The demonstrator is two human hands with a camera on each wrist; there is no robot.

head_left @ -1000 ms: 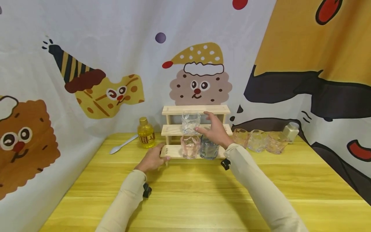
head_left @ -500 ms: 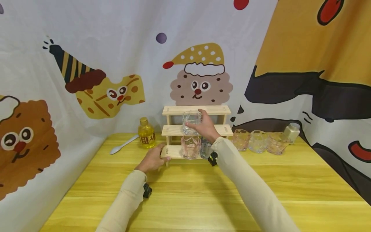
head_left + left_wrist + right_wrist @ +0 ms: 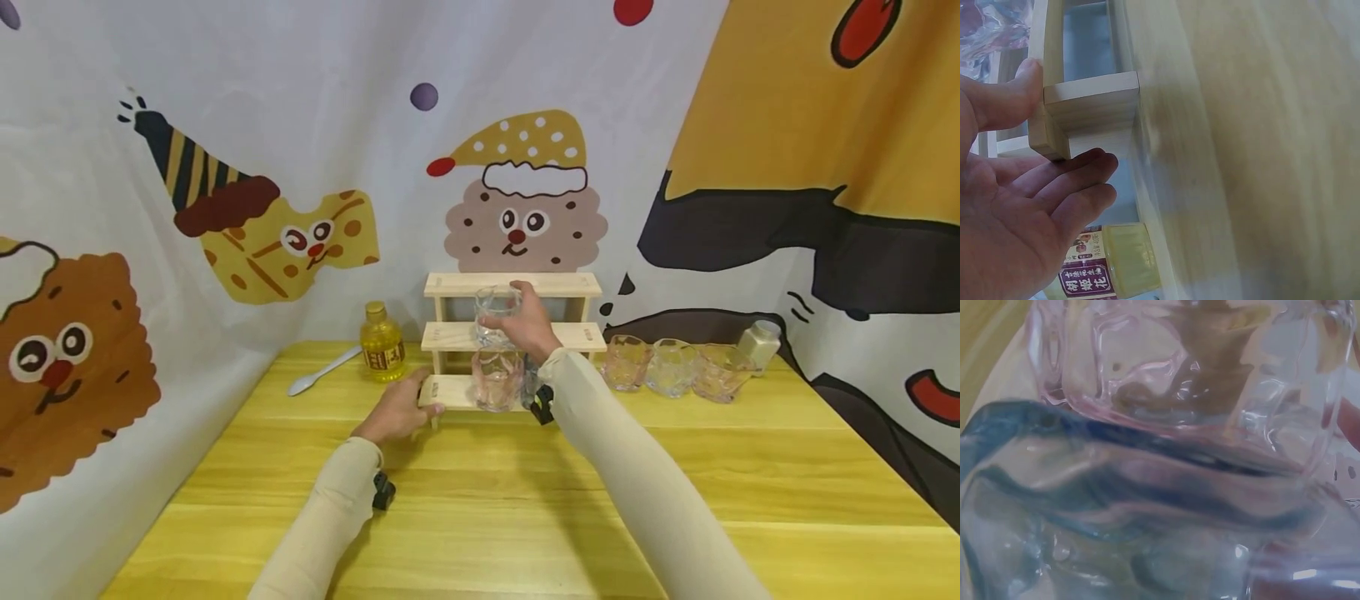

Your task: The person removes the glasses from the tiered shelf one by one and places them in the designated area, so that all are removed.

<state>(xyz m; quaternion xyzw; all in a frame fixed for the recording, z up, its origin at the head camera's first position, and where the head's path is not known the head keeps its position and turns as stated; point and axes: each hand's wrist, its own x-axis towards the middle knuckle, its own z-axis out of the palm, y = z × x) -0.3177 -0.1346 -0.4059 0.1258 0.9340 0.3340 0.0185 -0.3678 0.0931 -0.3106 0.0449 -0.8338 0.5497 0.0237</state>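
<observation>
Gripping a clear, faceted glass (image 3: 492, 305), the right hand (image 3: 528, 323) is at the middle tier (image 3: 581, 336) of a stepped wooden rack (image 3: 450, 335); the left hand (image 3: 397, 408) pinches the rack's smooth, squared lowest plank (image 3: 454, 393) near one end; wavy-walled pink glass (image 3: 492, 385) and blue glass (image 3: 1104, 506) stand on it.

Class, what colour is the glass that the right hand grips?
The glass in the right hand is colourless; the head view shows it best.

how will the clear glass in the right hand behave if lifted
The clear glass looks rigid and probably breakable, given its transparent, faceted walls. Its glossy surface may slip in the right hand. Its squat shape should resist tipping.
</observation>
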